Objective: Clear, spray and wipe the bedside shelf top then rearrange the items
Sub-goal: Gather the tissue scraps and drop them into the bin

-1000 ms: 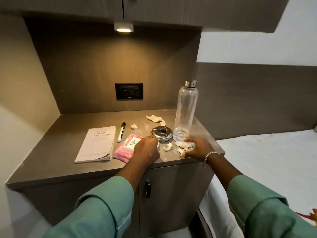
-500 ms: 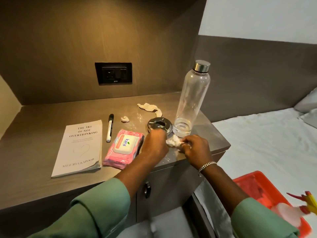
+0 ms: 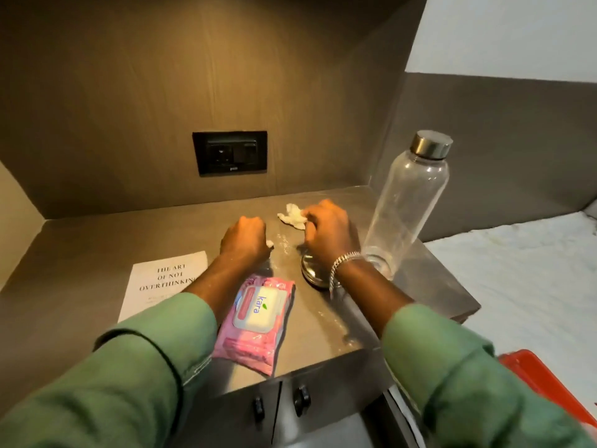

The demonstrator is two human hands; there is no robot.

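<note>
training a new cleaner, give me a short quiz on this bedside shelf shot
1. True or false: the bottle lies on its side.
2. Which hand is at the crumpled tissue near the back? A left B right
3. Fill in: the pink wipes pack lies between the two ____.

Key: 1 false, it stands upright. 2 B, the right hand is at it; the left hand is a closed fist with a white scrap showing. 3 arms.
</note>
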